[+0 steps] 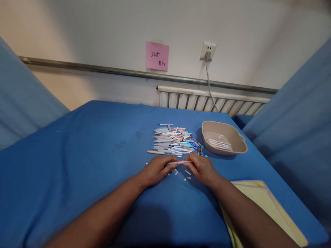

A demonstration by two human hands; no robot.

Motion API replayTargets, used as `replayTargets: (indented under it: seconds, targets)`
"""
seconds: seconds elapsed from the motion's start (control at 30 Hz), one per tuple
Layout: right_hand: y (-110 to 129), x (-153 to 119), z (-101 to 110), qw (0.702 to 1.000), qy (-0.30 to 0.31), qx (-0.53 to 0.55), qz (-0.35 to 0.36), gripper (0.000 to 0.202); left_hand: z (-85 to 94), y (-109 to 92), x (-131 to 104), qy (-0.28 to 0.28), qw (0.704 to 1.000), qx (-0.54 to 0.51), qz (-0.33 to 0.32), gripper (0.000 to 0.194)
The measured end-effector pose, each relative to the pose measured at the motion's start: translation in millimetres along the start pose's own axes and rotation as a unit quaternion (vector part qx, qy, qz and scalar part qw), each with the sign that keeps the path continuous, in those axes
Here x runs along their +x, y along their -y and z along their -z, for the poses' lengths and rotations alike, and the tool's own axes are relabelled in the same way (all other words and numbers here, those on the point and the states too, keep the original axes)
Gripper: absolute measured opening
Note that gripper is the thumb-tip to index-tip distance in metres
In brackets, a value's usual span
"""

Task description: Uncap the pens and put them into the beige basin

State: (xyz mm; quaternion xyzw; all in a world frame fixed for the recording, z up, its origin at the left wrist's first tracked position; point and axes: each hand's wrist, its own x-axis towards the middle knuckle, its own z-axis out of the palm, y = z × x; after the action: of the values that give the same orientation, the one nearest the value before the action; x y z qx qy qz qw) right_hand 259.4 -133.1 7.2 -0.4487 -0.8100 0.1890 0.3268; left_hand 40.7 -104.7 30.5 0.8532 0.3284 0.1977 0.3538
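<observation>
A slim white pen with pink-red markings (180, 162) lies level between my two hands. My left hand (157, 168) pinches its left end, and my right hand (201, 168) pinches its right end. Just beyond them is a pile of pens and pen parts (172, 140), in white, grey, orange and blue. Small white pieces (188, 172) are scattered on the blue cloth below the held pen. To the right, a beige basin (236, 138) holds several white and red pens (219, 144).
A blue cloth (85, 165) covers the table. At the right front, a yellow cloth (269, 203) lies partly under my right forearm. Small blue and brown parts (199, 150) sit between pile and basin. Behind are a metal rail (108, 70), a radiator (191, 100) and a plugged socket (208, 51).
</observation>
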Motion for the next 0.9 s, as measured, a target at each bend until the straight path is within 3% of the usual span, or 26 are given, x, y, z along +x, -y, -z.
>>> replayTargets:
  seconds: [0.1, 0.17, 0.37, 0.43, 0.53, 0.7, 0.9]
  targets:
    - [-3.3, 0.4, -2.5, 0.998, 0.006, 0.045, -0.052, 0.024, -2.2, 0.7, -0.7, 0.006, 1.0, 0.021, -0.012, 0.026]
    - [-3.5, 0.7, -3.6, 0.995, 0.001, 0.072, -0.07, 0.019, -2.7, 2.0, -0.7, 0.003, 1.0, 0.027, -0.01, 0.026]
    - [0.6, 0.8, 1.3, 0.999, -0.01, -0.004, 0.037, 0.011, -0.9, 3.5, 0.3, -0.01, 1.0, -0.009, 0.014, 0.029]
    - [0.4, 0.4, 2.6, 0.999, 0.0, -0.02, 0.043, 0.013, -0.7, 2.4, 0.3, -0.001, 1.0, -0.014, 0.012, 0.029]
    - [-1.0, 0.0, 1.3, 1.0, 0.015, -0.005, -0.007, 0.018, -0.8, 1.1, -0.3, 0.008, 1.0, -0.005, 0.003, 0.028]
    - [-2.8, 0.3, -3.9, 0.98, 0.049, 0.156, -0.112, 0.02, -1.3, 2.3, -1.0, 0.006, 0.999, 0.034, 0.002, 0.026]
    - [-2.4, 2.4, 1.5, 0.998, -0.014, 0.057, -0.011, 0.009, 0.5, 1.3, 0.9, -0.007, 0.999, -0.013, 0.042, 0.031]
